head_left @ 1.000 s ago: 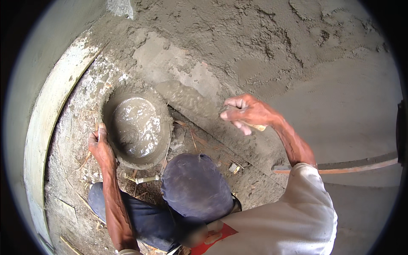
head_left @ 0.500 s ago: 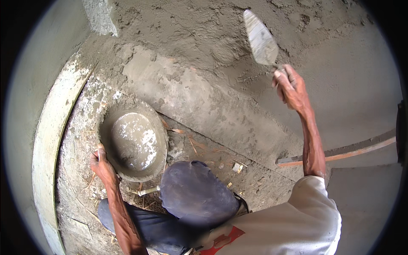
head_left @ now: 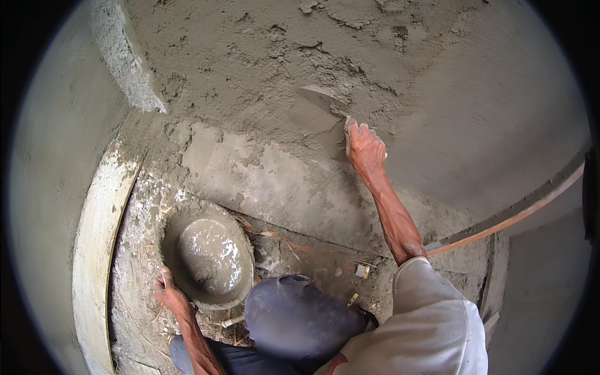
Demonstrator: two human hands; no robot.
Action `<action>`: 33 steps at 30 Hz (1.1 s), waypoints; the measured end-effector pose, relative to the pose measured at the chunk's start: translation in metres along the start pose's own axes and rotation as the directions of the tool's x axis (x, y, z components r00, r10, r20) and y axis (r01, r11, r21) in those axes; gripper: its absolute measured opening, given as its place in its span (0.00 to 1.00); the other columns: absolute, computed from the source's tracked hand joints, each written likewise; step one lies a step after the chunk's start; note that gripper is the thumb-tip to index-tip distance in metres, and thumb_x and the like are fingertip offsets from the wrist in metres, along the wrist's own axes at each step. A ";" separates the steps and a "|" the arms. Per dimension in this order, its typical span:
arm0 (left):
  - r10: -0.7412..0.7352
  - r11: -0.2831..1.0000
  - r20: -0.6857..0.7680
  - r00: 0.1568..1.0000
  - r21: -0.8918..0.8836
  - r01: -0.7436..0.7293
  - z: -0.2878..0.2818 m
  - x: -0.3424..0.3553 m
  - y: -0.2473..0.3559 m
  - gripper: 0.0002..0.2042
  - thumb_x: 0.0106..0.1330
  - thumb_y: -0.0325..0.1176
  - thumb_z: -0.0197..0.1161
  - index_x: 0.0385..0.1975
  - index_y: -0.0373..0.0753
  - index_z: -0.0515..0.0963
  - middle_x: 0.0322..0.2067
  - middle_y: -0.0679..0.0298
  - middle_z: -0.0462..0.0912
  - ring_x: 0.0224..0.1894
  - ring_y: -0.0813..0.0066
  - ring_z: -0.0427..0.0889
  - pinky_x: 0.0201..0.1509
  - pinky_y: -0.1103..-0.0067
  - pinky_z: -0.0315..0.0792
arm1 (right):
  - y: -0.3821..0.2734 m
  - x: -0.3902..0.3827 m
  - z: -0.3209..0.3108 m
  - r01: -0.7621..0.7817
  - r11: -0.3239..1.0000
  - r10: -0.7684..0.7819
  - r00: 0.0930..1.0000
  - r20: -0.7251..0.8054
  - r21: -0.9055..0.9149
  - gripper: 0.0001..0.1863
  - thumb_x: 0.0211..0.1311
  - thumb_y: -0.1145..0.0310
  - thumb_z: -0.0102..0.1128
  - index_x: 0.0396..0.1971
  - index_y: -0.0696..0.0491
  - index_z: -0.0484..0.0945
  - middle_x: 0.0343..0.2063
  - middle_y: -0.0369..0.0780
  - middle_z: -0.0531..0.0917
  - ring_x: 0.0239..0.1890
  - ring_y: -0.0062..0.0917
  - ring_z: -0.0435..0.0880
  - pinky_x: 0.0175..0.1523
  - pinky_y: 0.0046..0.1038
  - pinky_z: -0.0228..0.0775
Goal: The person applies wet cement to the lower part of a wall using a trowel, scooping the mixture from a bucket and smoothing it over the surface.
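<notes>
I see the left hand [head_left: 173, 294] pinching the rim of a round basin [head_left: 171, 255]. The right hand [head_left: 365, 147] clasps a trowel [head_left: 324, 100] against rough mortar [head_left: 250, 75].

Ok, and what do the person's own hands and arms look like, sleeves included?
The left hand and right hand are bare, with no gloves; no watch or band shows. Both forearms are uncovered where visible. A loose, pale greyish-white sleeve covers the upper right arm, ending near the elbow. The left sleeve is out of view.
</notes>
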State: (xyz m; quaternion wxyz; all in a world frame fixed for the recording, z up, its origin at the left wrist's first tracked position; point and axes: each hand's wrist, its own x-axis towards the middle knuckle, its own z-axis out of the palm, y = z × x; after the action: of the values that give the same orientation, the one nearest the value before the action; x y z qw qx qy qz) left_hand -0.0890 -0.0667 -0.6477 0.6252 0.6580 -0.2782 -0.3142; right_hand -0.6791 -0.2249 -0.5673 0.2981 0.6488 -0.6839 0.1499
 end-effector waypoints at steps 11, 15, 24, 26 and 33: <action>-0.052 0.994 0.032 0.998 -0.091 0.055 -0.012 -0.002 -0.004 0.19 0.81 0.41 0.68 0.28 0.42 0.70 0.26 0.70 0.77 0.27 0.83 0.68 0.30 0.80 0.65 | 0.078 0.044 -0.096 -0.098 0.992 0.105 0.989 -0.104 0.077 0.17 0.72 0.59 0.71 0.55 0.48 0.83 0.39 0.45 0.88 0.37 0.48 0.90 0.40 0.49 0.82; -0.018 1.000 0.022 1.000 0.014 0.018 -0.008 -0.003 -0.004 0.20 0.81 0.43 0.69 0.28 0.43 0.70 0.26 0.72 0.75 0.27 0.84 0.67 0.30 0.81 0.63 | 0.137 0.035 -0.134 -0.047 0.993 0.069 0.974 -0.216 0.105 0.17 0.74 0.58 0.70 0.53 0.52 0.84 0.37 0.45 0.89 0.34 0.44 0.91 0.38 0.45 0.83; 0.014 0.993 0.030 0.999 0.119 -0.018 0.022 -0.019 0.016 0.21 0.80 0.46 0.70 0.29 0.42 0.70 0.25 0.74 0.70 0.27 0.84 0.63 0.30 0.79 0.60 | -0.051 -0.069 -0.108 0.231 0.806 -0.342 0.933 0.111 0.545 0.18 0.83 0.53 0.58 0.52 0.55 0.83 0.36 0.41 0.87 0.31 0.29 0.88 0.25 0.32 0.83; 0.088 0.981 0.020 0.996 0.172 -0.090 0.021 -0.013 0.002 0.22 0.79 0.47 0.71 0.28 0.41 0.71 0.25 0.73 0.69 0.28 0.81 0.63 0.32 0.76 0.61 | -0.132 -0.082 -0.092 0.300 0.696 -0.528 0.830 0.181 0.652 0.17 0.78 0.58 0.62 0.50 0.57 0.83 0.39 0.47 0.89 0.36 0.43 0.92 0.34 0.44 0.86; 0.204 0.934 0.026 0.979 0.294 -0.202 0.033 -0.033 0.028 0.21 0.76 0.45 0.73 0.26 0.38 0.73 0.24 0.70 0.69 0.29 0.78 0.66 0.33 0.73 0.65 | -0.291 -0.104 -0.071 0.350 0.590 -0.768 0.520 0.374 0.727 0.13 0.61 0.70 0.65 0.42 0.63 0.83 0.33 0.57 0.89 0.37 0.56 0.91 0.42 0.55 0.83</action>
State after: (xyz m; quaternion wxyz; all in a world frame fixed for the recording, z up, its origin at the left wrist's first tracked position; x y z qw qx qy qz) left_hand -0.1352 -0.0649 -0.6182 0.5498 0.7124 -0.3869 -0.2012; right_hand -0.3815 -0.1324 -0.6278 -0.1381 0.9063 -0.3994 -0.0037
